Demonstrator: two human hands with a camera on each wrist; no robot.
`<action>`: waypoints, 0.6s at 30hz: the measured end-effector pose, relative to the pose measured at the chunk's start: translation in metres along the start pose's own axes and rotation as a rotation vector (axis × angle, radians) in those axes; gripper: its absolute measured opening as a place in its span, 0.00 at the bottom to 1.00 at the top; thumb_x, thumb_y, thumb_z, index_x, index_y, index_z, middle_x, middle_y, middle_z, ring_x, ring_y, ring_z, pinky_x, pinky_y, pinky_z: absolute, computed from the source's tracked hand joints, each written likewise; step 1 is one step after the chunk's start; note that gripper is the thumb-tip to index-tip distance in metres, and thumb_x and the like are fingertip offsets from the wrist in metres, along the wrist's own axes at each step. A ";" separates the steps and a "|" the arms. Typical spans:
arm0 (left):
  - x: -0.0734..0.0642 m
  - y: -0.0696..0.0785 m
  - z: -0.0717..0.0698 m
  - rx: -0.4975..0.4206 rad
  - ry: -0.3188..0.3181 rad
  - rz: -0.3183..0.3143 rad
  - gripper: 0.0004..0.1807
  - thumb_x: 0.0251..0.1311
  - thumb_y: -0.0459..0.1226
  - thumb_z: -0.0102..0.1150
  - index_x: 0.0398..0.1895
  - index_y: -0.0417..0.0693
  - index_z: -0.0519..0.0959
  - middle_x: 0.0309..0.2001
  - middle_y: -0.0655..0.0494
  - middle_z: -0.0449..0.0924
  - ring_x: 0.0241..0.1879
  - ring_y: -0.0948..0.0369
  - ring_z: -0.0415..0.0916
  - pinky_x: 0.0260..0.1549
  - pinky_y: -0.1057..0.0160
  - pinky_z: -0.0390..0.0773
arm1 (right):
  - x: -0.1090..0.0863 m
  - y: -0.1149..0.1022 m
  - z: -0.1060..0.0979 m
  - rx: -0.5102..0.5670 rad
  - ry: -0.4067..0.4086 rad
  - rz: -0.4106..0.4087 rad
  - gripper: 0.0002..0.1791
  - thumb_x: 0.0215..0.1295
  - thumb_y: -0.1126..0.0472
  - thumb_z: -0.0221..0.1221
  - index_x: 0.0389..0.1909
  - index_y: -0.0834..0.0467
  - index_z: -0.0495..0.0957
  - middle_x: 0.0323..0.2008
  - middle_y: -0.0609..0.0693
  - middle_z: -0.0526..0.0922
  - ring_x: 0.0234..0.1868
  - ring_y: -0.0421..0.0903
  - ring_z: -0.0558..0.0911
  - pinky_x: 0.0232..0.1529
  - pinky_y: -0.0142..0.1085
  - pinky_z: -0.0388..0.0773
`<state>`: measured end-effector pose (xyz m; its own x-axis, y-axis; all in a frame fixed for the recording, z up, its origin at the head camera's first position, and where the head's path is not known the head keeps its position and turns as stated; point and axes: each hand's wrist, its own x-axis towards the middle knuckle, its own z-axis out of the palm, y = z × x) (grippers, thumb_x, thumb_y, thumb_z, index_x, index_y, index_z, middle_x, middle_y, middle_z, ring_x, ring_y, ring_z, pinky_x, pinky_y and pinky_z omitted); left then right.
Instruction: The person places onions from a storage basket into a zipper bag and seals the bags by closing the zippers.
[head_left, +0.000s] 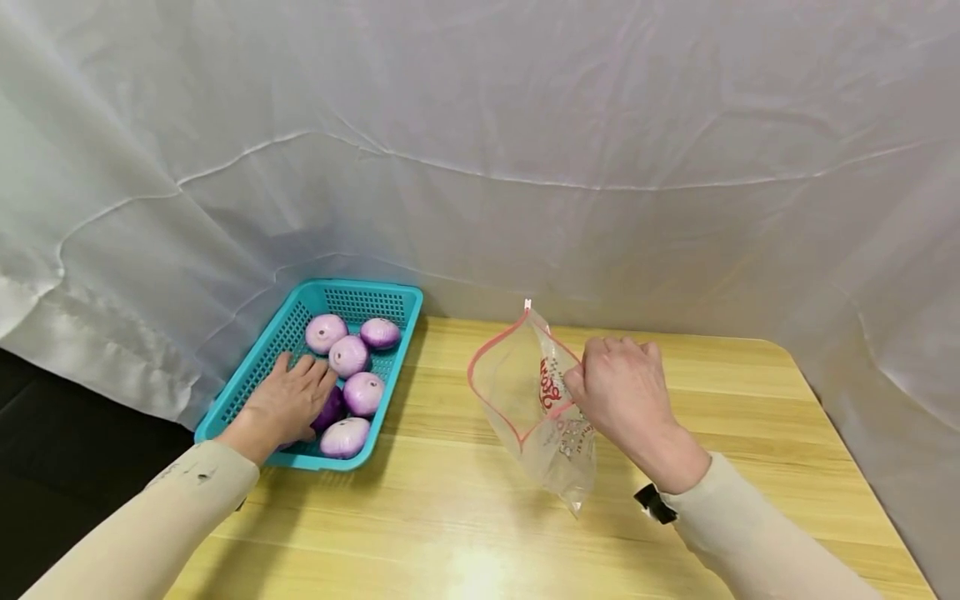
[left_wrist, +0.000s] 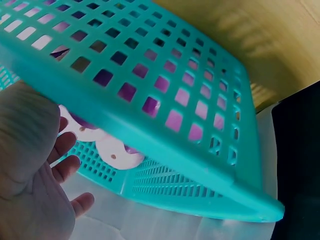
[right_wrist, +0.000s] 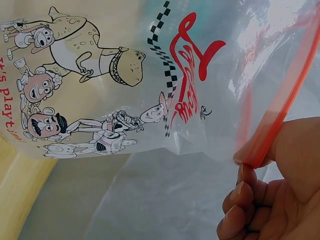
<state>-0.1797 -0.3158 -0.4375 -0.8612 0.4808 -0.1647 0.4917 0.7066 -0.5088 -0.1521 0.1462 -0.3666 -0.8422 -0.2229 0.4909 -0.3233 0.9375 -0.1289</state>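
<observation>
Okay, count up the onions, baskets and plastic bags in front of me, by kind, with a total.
Onions: at least 6; the left hand may hide more
Basket: 1
Plastic bag: 1, held by the right hand
Total: at least 8

Purple onion (head_left: 332, 409) partly hidden by left hand (head_left: 291, 402), teal basket (left_wrist: 150, 137) cropped in left wrist view, right hand (right_wrist: 280, 197) cut off in right wrist view, smaller lettering (head_left: 576, 442) on clear bag (head_left: 542, 471) illegible in head view

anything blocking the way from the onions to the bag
Only the side of the basket nearest the bag; the onions would likely need lifting over it. Nothing else visible stands between.
</observation>
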 end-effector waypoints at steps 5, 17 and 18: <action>0.003 0.001 0.004 0.015 -0.031 0.005 0.52 0.51 0.62 0.76 0.73 0.41 0.71 0.69 0.40 0.73 0.67 0.41 0.69 0.66 0.33 0.68 | -0.002 0.000 0.000 0.010 0.007 -0.003 0.11 0.53 0.63 0.51 0.15 0.53 0.61 0.16 0.47 0.64 0.22 0.51 0.65 0.34 0.47 0.61; 0.011 0.000 0.010 -0.054 -0.031 -0.036 0.49 0.48 0.61 0.79 0.66 0.40 0.74 0.62 0.39 0.75 0.61 0.39 0.68 0.63 0.31 0.68 | -0.002 0.000 0.000 0.024 -0.015 0.021 0.11 0.54 0.62 0.52 0.16 0.53 0.63 0.17 0.48 0.66 0.24 0.52 0.68 0.36 0.48 0.63; 0.011 0.000 0.010 -0.057 -0.035 -0.041 0.49 0.48 0.61 0.79 0.66 0.40 0.75 0.62 0.39 0.75 0.61 0.39 0.68 0.62 0.30 0.68 | -0.002 0.000 0.000 0.023 -0.015 0.021 0.11 0.54 0.62 0.52 0.16 0.53 0.64 0.17 0.48 0.66 0.24 0.52 0.68 0.36 0.48 0.64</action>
<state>-0.1907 -0.3155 -0.4476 -0.8841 0.4335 -0.1744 0.4619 0.7543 -0.4666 -0.1504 0.1464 -0.3676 -0.8552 -0.2074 0.4750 -0.3153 0.9355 -0.1592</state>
